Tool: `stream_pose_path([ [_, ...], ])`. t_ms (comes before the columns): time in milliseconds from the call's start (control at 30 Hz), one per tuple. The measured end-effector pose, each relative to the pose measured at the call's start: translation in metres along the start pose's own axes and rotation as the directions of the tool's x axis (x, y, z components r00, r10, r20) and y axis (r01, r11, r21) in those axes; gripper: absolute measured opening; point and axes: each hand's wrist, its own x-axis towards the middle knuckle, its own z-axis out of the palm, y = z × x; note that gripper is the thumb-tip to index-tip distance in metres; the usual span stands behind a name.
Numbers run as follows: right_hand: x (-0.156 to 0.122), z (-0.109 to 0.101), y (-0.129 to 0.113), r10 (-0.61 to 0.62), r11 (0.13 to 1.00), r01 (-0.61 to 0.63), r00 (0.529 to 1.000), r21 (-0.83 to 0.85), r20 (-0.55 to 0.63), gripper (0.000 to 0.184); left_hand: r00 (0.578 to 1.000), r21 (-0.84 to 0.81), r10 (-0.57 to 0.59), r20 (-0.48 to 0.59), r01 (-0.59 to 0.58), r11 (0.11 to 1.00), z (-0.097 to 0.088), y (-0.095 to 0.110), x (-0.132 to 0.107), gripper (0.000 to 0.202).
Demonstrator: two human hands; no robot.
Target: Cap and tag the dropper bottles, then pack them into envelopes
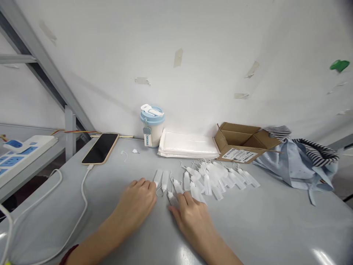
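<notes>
**A:** So what were the hands doing in that shot?

**B:** Left hand (135,200) was half curled, its fingertips right up against one of the small translucent squeeze bottles (209,180), though I couldn't tell if it had hold. Right hand (190,217) was spread open, lying across the nearest ones, no clear grip.

**A:** Where were the bottles?

**B:** Loose bunch on the grey table (248,224), just in front of a stack of white padded mailers (187,144) and a cardboard box (237,141). Phone (100,149) sat off left.
</notes>
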Motion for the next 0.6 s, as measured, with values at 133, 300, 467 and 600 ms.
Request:
stream_pose_path([
  [133, -0.004, 0.001, 0.001, -0.04, 0.997, 0.041, 0.999, -0.067, 0.013, 0.019, 0.982, -0.253, -0.131, 0.138, 0.162, 0.954, -0.008, 0.0, 0.0, 0.021],
  [300, 0.003, -0.018, 0.008, 0.133, 0.941, -0.16, 0.985, 0.299, 0.108, 0.016, 0.973, -0.485, -0.156, 0.171, 0.221, 0.846, -0.011, -0.002, 0.001, 0.022],
  [467, 0.014, -0.041, 0.018, 0.385, 0.513, -0.429, 0.889, 0.744, 0.247, 0.019, 0.973, -0.68, -0.164, 0.16, 0.229, 0.697, -0.009, -0.004, 0.002, 0.027],
  [600, 0.018, -0.048, 0.023, 0.412, 0.148, -0.529, 0.801, 0.836, 0.434, 0.033, 0.962, -0.836, -0.147, 0.231, 0.274, 0.475, -0.015, -0.006, 0.001, 0.035],
])
